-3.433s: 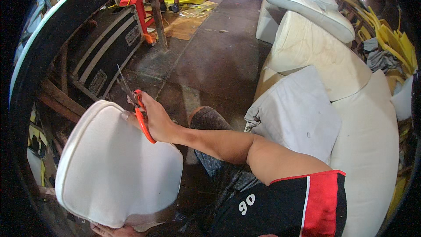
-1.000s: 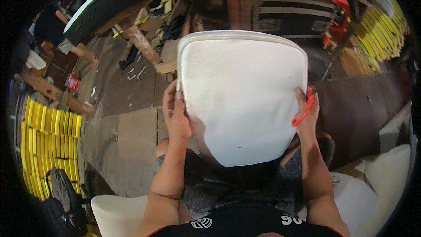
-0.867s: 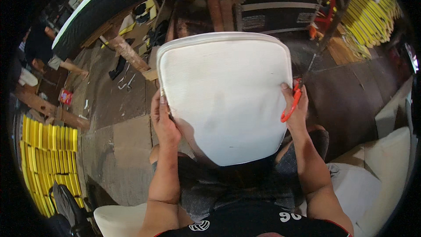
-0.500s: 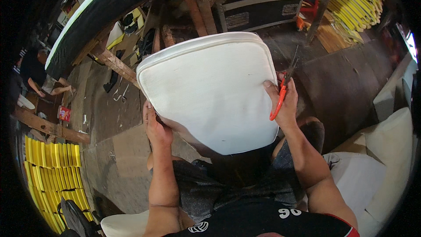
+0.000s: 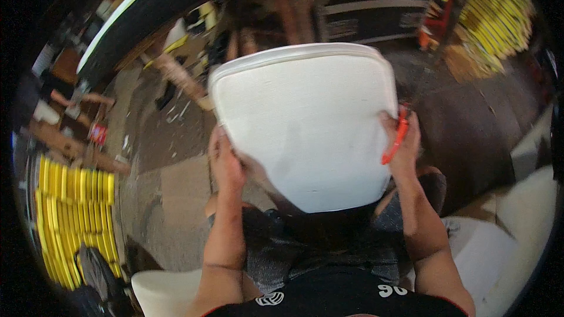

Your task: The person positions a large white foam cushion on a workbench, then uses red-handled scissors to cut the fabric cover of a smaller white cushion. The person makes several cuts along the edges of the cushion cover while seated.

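Note:
A white, padded cushion (image 5: 305, 129) with a piped rim is held up over my lap, its broad face toward me and its narrower end nearest my body. My left hand (image 5: 227, 161) grips the cushion's left edge, with some fingers hidden behind it. On the opposite edge, my right hand (image 5: 405, 144) presses its thumb on the white face. Red-handled scissors (image 5: 401, 132) are also kept in that right hand, with the handle loop hanging beside the thumb. The scissors' blades are blurred and hard to make out.
Yellow stacked strips (image 5: 76, 217) stand at the left, and more yellow pieces (image 5: 496, 23) lie at the far right. A dark case (image 5: 376, 14) and wooden beams are ahead. White padded pieces (image 5: 479, 252) rest at my right. Another person (image 5: 76, 103) sits at far left.
The cushion and the surroundings have shifted rightward in the picture, with both hands still on the cushion. The scissors' blades, plain before beyond my right hand, no longer show clearly.

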Demonstrator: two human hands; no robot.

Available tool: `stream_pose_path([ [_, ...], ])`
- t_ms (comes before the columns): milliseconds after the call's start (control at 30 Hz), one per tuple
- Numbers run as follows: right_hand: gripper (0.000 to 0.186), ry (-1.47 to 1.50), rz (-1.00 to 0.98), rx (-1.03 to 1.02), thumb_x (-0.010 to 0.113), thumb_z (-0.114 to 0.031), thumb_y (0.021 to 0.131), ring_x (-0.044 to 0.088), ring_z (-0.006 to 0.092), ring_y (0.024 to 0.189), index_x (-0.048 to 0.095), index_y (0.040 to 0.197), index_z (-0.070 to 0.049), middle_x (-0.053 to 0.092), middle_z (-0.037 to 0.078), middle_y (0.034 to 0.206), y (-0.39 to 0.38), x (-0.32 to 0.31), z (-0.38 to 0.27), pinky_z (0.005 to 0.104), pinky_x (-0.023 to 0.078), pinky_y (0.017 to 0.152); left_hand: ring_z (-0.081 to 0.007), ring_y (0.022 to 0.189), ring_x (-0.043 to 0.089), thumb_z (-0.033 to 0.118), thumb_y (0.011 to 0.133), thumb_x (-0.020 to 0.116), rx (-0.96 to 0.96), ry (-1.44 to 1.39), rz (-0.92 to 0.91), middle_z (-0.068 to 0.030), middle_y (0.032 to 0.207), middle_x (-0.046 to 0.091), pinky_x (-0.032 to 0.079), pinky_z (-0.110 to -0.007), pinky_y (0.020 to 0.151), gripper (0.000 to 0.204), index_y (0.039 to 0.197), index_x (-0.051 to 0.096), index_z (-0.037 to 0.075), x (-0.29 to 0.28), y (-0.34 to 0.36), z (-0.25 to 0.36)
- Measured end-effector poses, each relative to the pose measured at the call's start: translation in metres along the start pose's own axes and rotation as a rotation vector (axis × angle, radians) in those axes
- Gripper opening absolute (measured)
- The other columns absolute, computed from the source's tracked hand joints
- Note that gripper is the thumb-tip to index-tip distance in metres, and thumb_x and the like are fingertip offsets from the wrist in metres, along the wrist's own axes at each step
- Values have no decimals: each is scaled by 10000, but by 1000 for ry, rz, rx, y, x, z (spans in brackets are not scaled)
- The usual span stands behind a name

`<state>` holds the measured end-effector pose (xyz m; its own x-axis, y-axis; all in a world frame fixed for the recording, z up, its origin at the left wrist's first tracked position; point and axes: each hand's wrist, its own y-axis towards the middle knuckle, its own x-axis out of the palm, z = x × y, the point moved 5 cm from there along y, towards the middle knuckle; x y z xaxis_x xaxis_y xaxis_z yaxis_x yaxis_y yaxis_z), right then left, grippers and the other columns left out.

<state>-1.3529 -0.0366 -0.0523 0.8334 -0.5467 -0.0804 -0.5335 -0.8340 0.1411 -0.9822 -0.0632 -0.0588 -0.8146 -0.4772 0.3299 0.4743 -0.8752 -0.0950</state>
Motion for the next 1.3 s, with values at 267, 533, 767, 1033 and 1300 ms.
stream_pose_path([
  [267, 302, 95, -24, -98, 658, -212, 925, 537, 164, 912, 560, 1065, 37, 597, 101, 984, 6, -3, -1, 306, 423, 855, -110, 1001, 559, 258, 1026, 504, 262, 86, -332, -44, 1114, 645, 443, -269, 881, 347, 1244, 605, 8, 17, -7, 10],
  [533, 371, 12, -30, -114, 632, -277, 939, 541, 209, 932, 559, 1093, 52, 583, 137, 996, 7, 4, 2, 346, 417, 881, -52, 856, 524, 193, 995, 575, 390, 5, -279, -2, 959, 597, 419, -192, 768, 242, 1166, 544, 24, 20, -17, 24],
  [767, 364, 1, -35, -143, 610, -281, 950, 547, 208, 946, 564, 1114, 41, 584, 132, 1033, 8, 8, 5, 345, 420, 887, -22, 764, 441, 162, 1005, 549, 350, -73, -369, 30, 895, 542, 369, -172, 685, 118, 1037, 528, 50, 17, -16, 23],
  [1033, 392, -19, -21, -79, 602, -296, 953, 544, 210, 968, 560, 1155, 38, 581, 130, 1045, 10, 8, 16, 344, 422, 892, -59, 866, 540, 163, 994, 550, 216, -187, -427, 0, 935, 591, 437, -233, 788, 117, 1008, 544, 47, 16, -17, 17],
  [1300, 407, -61, -35, -89, 611, -310, 945, 542, 228, 985, 575, 1150, 40, 562, 144, 1079, 14, 3, 18, 372, 417, 896, -41, 818, 522, 135, 966, 612, 357, -64, -332, -2, 942, 602, 428, -195, 732, 111, 1003, 579, 36, 25, -21, 34],
])
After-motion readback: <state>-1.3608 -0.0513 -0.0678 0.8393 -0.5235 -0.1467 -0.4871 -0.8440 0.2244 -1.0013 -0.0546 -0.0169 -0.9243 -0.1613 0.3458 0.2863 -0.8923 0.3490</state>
